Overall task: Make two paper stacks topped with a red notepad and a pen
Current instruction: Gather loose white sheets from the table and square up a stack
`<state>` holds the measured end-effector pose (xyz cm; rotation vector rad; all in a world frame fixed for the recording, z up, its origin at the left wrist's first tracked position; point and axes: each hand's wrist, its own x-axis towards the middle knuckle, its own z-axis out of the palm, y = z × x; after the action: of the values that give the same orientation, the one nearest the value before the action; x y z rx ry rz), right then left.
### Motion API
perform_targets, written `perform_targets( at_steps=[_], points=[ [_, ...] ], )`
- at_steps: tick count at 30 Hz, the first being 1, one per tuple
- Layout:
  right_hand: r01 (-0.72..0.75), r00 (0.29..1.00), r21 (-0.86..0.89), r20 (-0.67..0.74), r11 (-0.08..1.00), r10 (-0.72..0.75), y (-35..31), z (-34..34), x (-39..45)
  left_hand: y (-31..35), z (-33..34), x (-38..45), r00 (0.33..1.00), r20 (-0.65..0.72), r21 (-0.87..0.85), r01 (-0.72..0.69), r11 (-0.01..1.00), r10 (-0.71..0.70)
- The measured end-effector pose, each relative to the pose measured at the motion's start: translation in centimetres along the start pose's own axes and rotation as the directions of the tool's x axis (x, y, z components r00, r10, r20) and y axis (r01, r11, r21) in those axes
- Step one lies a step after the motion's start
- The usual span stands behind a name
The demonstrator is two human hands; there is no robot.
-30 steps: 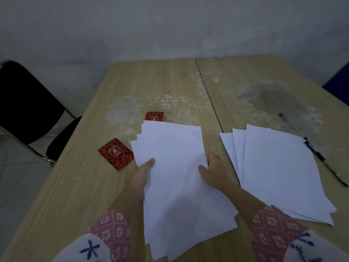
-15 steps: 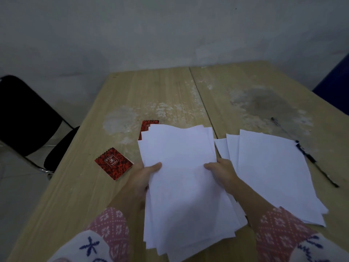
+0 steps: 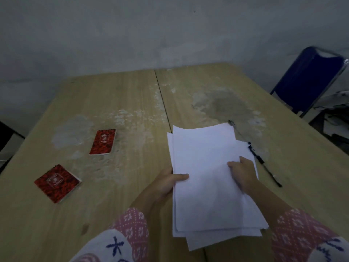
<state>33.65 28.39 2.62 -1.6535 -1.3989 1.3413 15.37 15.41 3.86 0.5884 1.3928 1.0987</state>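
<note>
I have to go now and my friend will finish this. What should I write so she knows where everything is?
Left hand: gripping the left edge of the white papers, thumb on top.
Right hand: holding the right side of the same papers.
All the paper in view is in one loose, uneven pile on the right half of the table.
Two red notepads lie bare on the left half.
Two pens lie right of the pile.
Done: nothing topped yet.
Left: make two neat stacks; put a notepad and pen on each.
</note>
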Motion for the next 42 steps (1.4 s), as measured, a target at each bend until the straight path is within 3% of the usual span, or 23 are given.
perform_targets(
  at_steps=[5,8,11,16,21,25,30,35,42],
  points=[
    [0.019,1.000,-0.079,0.015,0.997,-0.018,1.6,-2.3,2.8,-0.7,4.1,2.7,0.995,-0.100,0.164,-0.010,0.986,0.027],
    [0.076,0.996,-0.241,0.073,0.967,-0.060,1.9,-2.7,3.7,-1.0,5.2,3.9,0.968,-0.235,0.347,-0.005,0.938,0.091],
    [0.095,0.991,-0.318,0.120,0.943,-0.059,2.2,-2.5,4.3,-1.0,6.1,4.2,0.959,-0.268,0.432,0.033,0.901,0.093],
    [0.096,0.988,-0.329,0.149,0.939,-0.049,2.0,-1.6,4.7,-1.2,6.9,4.0,0.927,-0.361,0.380,0.044,0.924,0.104],
    [0.139,0.984,-0.279,0.144,0.950,-0.102,0.9,-0.6,5.2,-1.0,6.3,3.5,0.862,-0.504,0.150,0.034,0.988,0.047],
    [0.163,0.972,-0.098,0.187,0.982,-0.143,-0.8,1.2,5.5,-0.2,4.0,1.9,0.860,-0.509,-0.066,-0.012,0.998,-0.024],
    [0.055,0.910,0.153,0.398,0.987,-0.113,-4.9,4.3,4.2,1.7,0.3,-1.1,0.848,-0.520,-0.100,-0.178,0.979,0.101],
    [0.071,0.825,0.282,0.523,0.957,-0.215,-8.7,8.3,1.6,4.2,-3.3,-5.7,0.731,-0.637,0.009,-0.312,0.950,0.245],
    [0.275,0.663,0.389,0.585,0.879,-0.467,-11.7,12.0,-4.1,5.8,-7.5,-11.4,0.462,-0.784,0.248,-0.379,0.892,0.414]
  ],
)
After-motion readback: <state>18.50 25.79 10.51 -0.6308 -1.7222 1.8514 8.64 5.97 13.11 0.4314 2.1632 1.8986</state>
